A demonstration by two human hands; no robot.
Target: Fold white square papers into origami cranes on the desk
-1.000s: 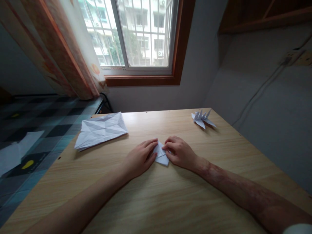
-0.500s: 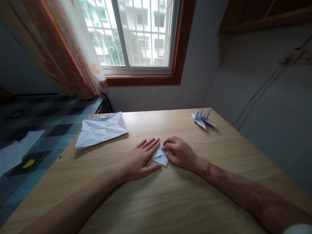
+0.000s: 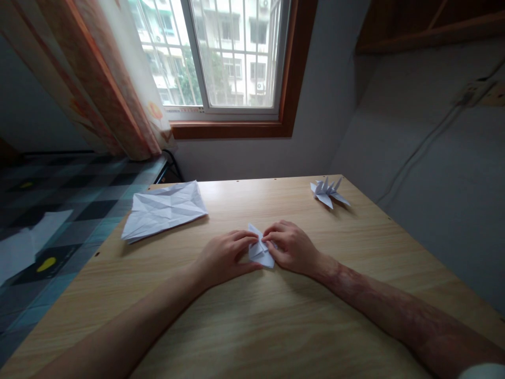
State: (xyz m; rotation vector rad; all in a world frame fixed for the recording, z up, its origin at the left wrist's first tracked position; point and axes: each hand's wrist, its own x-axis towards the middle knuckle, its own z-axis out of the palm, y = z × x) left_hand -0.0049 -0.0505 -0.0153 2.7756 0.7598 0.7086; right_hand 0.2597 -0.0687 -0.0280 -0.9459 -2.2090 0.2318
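Clock directions are taken from the paper [image 3: 262, 257], with twelve toward the window [image 3: 240, 58]. The paper, small, white and folded with slanting edges and a crease across its face, lies on the table [image 3: 236, 331] between the person's two hands.

The left hand [image 3: 225, 259] comes in from about eight o'clock. Its fingers are bent, with the tips at the paper's left side, while its thumb stretches along the near edge, set apart from the fingers; whether it grips or merely steadies the paper cannot be told. The right hand [image 3: 292, 246] comes in from about four o'clock, thumb and forefinger pinched together on the paper near its middle, the other fingers curled. The fingertips of the two hands are near each other.

At ten o'clock the sheets [image 3: 168, 207], white and heavily creased, rest near the table's far left corner. Between one and two o'clock the cranes [image 3: 326, 193], white and pointed, sit close together near the far right corner.

Beyond the table, the bed [image 3: 106, 193] with its checked cover lies between nine and ten o'clock, under the curtain [image 3: 98, 84]. At two o'clock a cable [image 3: 420, 143] runs down the wall [image 3: 426, 184] from a socket [image 3: 469, 93].
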